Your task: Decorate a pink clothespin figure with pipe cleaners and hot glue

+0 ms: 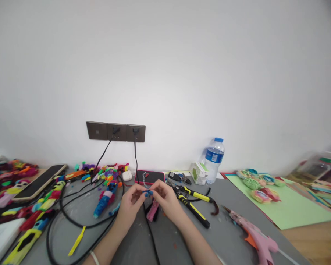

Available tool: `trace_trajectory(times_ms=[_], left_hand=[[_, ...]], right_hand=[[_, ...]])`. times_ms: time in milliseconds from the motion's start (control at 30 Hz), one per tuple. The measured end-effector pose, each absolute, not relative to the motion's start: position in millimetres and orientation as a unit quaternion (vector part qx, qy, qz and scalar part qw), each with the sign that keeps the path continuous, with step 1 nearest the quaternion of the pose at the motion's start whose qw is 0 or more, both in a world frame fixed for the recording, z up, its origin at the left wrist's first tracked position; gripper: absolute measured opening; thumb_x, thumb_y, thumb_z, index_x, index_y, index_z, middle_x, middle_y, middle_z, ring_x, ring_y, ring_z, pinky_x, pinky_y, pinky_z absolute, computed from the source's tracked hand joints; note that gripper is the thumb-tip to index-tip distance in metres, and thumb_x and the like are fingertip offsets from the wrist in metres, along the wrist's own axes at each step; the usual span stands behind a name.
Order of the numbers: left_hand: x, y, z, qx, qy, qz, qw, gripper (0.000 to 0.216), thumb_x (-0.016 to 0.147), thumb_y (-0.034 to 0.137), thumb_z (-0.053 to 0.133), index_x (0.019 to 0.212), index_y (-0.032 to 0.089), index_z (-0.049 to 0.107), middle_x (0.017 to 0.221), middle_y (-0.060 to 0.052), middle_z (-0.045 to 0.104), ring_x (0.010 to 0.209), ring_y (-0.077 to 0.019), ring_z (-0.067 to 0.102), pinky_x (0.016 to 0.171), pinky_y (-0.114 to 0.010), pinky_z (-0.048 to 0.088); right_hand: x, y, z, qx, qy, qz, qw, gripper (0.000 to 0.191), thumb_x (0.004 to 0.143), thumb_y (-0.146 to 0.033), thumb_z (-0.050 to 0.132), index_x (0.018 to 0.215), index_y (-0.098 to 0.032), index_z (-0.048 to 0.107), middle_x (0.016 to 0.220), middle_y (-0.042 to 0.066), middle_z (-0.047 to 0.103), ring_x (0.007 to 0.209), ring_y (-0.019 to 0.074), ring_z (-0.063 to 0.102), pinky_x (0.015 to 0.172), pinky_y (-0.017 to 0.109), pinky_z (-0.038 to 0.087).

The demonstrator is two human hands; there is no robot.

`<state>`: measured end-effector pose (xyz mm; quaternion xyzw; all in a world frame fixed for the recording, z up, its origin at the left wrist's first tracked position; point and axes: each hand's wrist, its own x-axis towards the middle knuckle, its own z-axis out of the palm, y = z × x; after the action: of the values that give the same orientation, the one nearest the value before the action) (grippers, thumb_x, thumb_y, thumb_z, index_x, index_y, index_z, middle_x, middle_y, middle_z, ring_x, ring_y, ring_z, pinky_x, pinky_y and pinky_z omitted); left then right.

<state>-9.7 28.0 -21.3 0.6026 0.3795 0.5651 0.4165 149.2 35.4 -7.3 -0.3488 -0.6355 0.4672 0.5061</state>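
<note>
A grey counter [231,198] runs along a plain white wall, where a dark socket strip [116,131] feeds two black cables [71,221] that loop down across the surface. Taking the small blue piece [148,193] as the landmark: far to its left, bright felt figures [30,217] crowd the counter's edge beside a dark phone [40,182], and a yellow strip [77,241] lies on bare grey. Nearer left, a blue and pink figure [105,200] rests among the cable loops. The left hand [131,204] pinches the blue piece from its left side, fingers closed on it; the right hand [165,198] pinches it from the right, the piece raised just above the counter. A pink piece [153,210] lies just below it. Behind it sits a pink-rimmed tablet [150,176]. To its right lie yellow-handled pliers [194,206], then a water bottle [214,158] and a small box [198,173] by the wall, a pink glue gun [255,235] near the front edge, and green paper [292,206] bearing craft flowers [260,186]. Open grey lies in front of the hands
</note>
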Motion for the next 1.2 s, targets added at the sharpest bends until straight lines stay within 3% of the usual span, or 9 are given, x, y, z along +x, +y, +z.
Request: trace_trajectory(times_ms=[400, 733, 1200], left_hand=[[-8.1, 27.4, -21.2, 0.599, 0.395, 0.57, 0.401, 0.019, 0.082, 0.035, 0.064, 0.084, 0.017, 0.064, 0.075, -0.002, 0.065, 0.067, -0.015, 0.061, 0.062, -0.024, 0.05], [-8.4, 26.2, -18.9, 0.617, 0.391, 0.564, 0.385, 0.019, 0.083, 0.035, 0.063, 0.082, 0.016, 0.064, 0.074, -0.002, 0.065, 0.067, -0.015, 0.062, 0.061, -0.024, 0.05], [-7.6, 25.8, -17.6, 0.601, 0.392, 0.571, 0.4, 0.022, 0.081, 0.038, 0.065, 0.081, 0.016, 0.065, 0.073, -0.002, 0.065, 0.068, -0.0159, 0.062, 0.063, -0.025, 0.052]], right_hand=[[147.1, 33.6, -5.7, -0.333, -0.643, 0.465, 0.51, 0.015, 0.088, -0.032, 0.06, 0.087, -0.018, 0.058, 0.076, 0.0, 0.056, 0.065, 0.0119, 0.051, 0.06, 0.024, 0.038], [149.6, 34.1, -8.4, -0.362, -0.651, 0.447, 0.496, 0.015, 0.086, -0.032, 0.06, 0.082, -0.018, 0.056, 0.067, -0.003, 0.049, 0.058, 0.0108, 0.044, 0.056, 0.023, 0.033], [147.6, 32.3, -3.5, -0.352, -0.646, 0.447, 0.508, 0.023, 0.086, -0.041, 0.062, 0.084, -0.019, 0.058, 0.071, -0.001, 0.055, 0.06, 0.012, 0.049, 0.056, 0.023, 0.037]])
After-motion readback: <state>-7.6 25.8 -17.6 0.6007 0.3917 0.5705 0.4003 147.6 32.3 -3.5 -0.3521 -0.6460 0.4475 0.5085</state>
